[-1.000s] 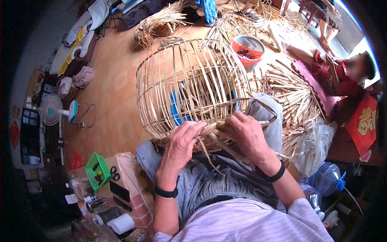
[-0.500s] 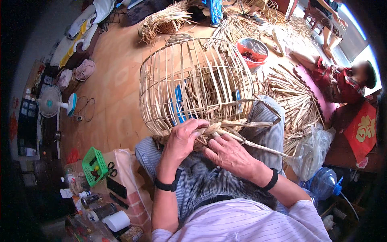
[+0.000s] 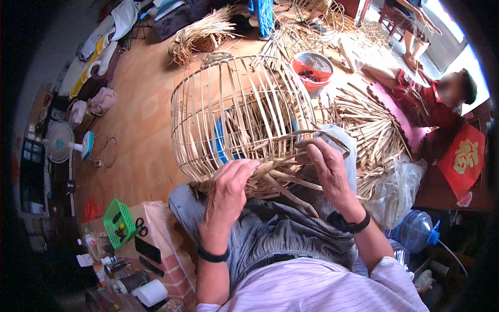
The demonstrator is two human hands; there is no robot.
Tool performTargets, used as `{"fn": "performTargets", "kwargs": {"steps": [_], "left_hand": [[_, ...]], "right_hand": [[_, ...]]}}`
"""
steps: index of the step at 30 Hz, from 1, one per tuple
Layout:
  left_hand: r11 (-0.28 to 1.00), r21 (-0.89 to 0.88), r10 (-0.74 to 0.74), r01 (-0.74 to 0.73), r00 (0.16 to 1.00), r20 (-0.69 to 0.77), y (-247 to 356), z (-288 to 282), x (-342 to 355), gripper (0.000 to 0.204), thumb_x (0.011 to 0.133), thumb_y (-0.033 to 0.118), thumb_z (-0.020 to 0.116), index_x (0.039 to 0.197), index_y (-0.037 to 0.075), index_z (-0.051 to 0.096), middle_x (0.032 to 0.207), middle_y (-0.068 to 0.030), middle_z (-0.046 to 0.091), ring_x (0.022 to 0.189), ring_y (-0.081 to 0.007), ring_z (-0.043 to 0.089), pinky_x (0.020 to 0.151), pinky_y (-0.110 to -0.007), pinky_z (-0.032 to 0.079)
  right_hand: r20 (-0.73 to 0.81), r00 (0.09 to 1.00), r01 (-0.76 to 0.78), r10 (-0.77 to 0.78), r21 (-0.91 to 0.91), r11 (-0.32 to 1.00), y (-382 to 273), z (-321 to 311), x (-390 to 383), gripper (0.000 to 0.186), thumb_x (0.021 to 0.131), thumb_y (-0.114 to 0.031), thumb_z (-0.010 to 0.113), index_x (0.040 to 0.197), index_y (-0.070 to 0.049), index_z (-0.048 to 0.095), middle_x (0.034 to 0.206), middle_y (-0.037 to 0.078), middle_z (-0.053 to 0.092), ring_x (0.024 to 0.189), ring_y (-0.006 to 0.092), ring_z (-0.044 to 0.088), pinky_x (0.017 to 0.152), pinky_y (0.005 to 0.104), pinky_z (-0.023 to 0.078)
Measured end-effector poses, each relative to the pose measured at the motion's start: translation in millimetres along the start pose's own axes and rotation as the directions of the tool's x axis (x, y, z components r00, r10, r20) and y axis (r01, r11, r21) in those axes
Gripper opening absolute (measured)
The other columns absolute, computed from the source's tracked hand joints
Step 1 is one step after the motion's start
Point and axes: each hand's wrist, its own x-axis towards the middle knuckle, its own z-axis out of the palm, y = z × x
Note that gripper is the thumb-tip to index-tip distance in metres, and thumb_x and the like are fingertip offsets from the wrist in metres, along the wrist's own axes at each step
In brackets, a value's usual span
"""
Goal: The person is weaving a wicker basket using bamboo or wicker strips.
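A round openwork basket [image 3: 196,112] of pale slats and thin hoops lies on its side against my knees. My left hand [image 3: 228,187] is closed on the braided plant-fibre rim [image 3: 266,169] at the basket's near edge, thumb and fingertips pressed to it. To its right, my right hand [image 3: 328,165] pinches a dried plant strip [image 3: 302,151] that belongs to the rim's loose strands. A loop of strip arches beyond that hand. One loose strip end [image 3: 293,196] hangs down between my hands over my lap. Fingertips partly hide the weave.
Bundled dried stalks [image 3: 371,119] lie on the floor at right, by a red bucket [image 3: 312,73] and a seated person in red. A clear plastic bag [image 3: 397,192] is near my right knee. At left stand a green basket [image 3: 118,223], scissors [image 3: 141,227] and a fan [image 3: 61,141].
My right hand has moved up and to the right from the rim, taking a strip with it. A strip end that pointed right now hangs toward my lap. My left hand stays at the rim.
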Motion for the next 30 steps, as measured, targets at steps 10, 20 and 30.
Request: {"fn": "performTargets", "kwargs": {"steps": [10, 20, 30], "left_hand": [[0.989, 0.11, -0.116, 0.1, 0.982, 0.151, 21, 37, 16, 0.04, 0.093, -0.004, 0.061, 0.132, 0.004, 0.069, 0.116, -0.0184, 0.073, 0.109, -0.0391, 0.07, 0.095, -0.048, 0.057], [0.967, -0.027, -0.234, 0.254, 0.923, 0.305, 13, 28, 33, 0.027, 0.094, -0.007, 0.064, 0.118, 0.006, 0.065, 0.098, -0.026, 0.072, 0.099, -0.045, 0.072, 0.08, -0.051, 0.056], [0.98, -0.052, -0.177, 0.191, 0.964, 0.197, 3, 39, 24, 0.022, 0.093, -0.006, 0.067, 0.112, 0.004, 0.068, 0.096, -0.0246, 0.073, 0.098, -0.0432, 0.074, 0.079, -0.046, 0.058]], "right_hand": [[0.35, 0.927, 0.355, -0.138, -0.692, 0.628, 11, 9, 3, 0.027, 0.095, -0.023, 0.073, 0.104, -0.004, 0.057, 0.095, 0.016, 0.063, 0.083, 0.0407, 0.071, 0.066, 0.0496, 0.058], [0.409, 0.911, 0.35, -0.047, -0.71, 0.612, 4, 13, -23, 0.023, 0.094, -0.02, 0.069, 0.109, -0.009, 0.056, 0.091, 0.011, 0.066, 0.076, 0.0347, 0.074, 0.06, 0.0467, 0.059], [0.286, 0.957, 0.261, -0.038, -0.8, 0.541, 6, -92, -30, 0.022, 0.096, -0.025, 0.075, 0.09, -0.006, 0.066, 0.082, 0.013, 0.065, 0.072, 0.0349, 0.069, 0.063, 0.0458, 0.055]]}}
